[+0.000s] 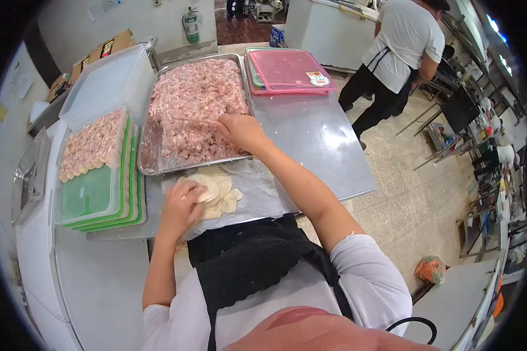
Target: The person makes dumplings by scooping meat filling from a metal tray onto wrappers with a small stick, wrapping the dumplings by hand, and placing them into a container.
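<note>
My left hand (183, 206) is at the left edge of a pile of pale round dough wrappers (228, 202), its curled fingers closed on a wrapper (208, 188). The wrappers lie on a sheet of thin clear plastic (260, 190) at the table's near edge. Over the near right part of a large metal tray (143, 167) my right hand (240, 132) is closed around a thin, narrow spreading tool (193, 120). The tool's blade reaches left across the chopped raw meat filling (199, 88) that fills the tray.
Left of the tray, green-rimmed plastic trays (93, 196) are stacked, the top one partly covered with filled dumplings (92, 146). Behind stands a clear plastic bin (105, 85). A pink lid (287, 69) rests at the metal table's (310, 140) far side. Another person (401, 50) stands beyond, right.
</note>
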Motion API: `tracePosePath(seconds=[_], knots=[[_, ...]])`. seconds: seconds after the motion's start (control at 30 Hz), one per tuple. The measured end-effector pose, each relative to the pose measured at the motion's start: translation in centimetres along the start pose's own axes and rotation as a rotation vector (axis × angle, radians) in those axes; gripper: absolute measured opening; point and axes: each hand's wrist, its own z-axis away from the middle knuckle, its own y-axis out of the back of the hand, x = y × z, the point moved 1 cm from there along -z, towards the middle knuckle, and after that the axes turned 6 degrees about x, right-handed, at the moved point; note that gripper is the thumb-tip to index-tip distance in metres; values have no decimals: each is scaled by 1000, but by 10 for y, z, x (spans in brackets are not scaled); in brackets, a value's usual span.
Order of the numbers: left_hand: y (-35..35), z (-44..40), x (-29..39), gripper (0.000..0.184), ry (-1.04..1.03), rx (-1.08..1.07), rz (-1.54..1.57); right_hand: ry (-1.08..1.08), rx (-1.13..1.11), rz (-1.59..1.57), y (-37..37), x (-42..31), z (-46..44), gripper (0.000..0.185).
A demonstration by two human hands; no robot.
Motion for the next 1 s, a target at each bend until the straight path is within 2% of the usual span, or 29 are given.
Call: tracePosePath(seconds=[0.13,0.27,0.37,0.43,0.47,0.53,0.57,0.63,0.67,0.73,0.83,0.87,0.93,1.0], knots=[[-8,13,-14,39,111,-39,139,4,13,-18,-1,1,-3,32],[-12,-2,-5,38,242,-30,29,13,24,3,0,0,-1,32],[-27,0,-26,37,349,40,47,12,18,16,1,-2,-2,32],[-34,9,-46,32,341,106,236,21,19,10,1,-2,-2,31],[-34,14,-52,32,345,109,234,18,27,2,0,-2,-2,31],[-30,21,-56,29,497,275,438,25,22,20,-3,2,-2,32],[-29,25,-56,29,508,279,435,29,18,40,-6,4,-3,32],[-24,25,-41,24,311,211,296,16,-18,50,-6,4,-3,33],[-28,24,-36,24,341,218,292,2,-43,67,-6,3,-3,33],[-34,18,-25,24,213,173,81,8,-80,59,-6,0,-4,31],[-35,13,-22,24,205,156,122,40,-101,43,3,3,-2,31],[-31,13,-26,24,207,161,116,112,-91,72,14,6,-5,32],[-28,15,-30,20,223,221,294,192,-97,101,49,10,-14,34],[-25,17,-34,17,261,296,291,223,-373,347,82,6,-26,39]])
